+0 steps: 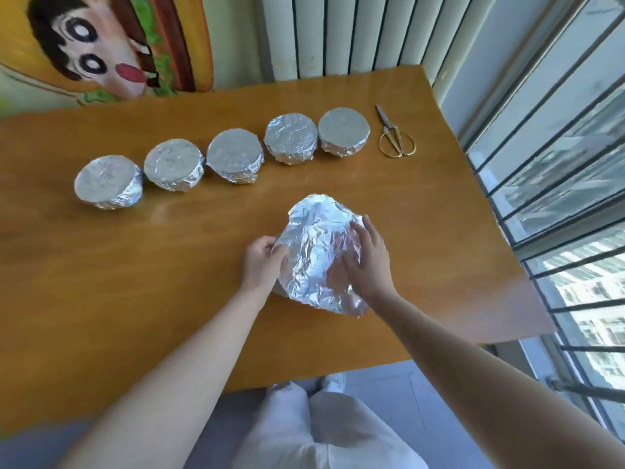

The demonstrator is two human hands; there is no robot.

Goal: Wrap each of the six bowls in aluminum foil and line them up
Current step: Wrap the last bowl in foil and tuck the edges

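Note:
Several foil-wrapped bowls stand in a slanting row on the wooden table (101, 282), from the leftmost (107, 182) to the rightmost (343, 132). Nearer to me, a loose crumpled sheet of aluminum foil (316, 238) lies draped over another bowl, which is hidden beneath it. My left hand (262, 264) grips the foil's left edge with curled fingers. My right hand (367, 258) presses flat on the foil's right side, fingers straight.
Gold-handled scissors (394, 133) lie just right of the row. A cartoon-printed cushion (101, 45) leans at the table's far left. A radiator (338, 32) stands behind, and a barred window (558, 164) runs along the right edge.

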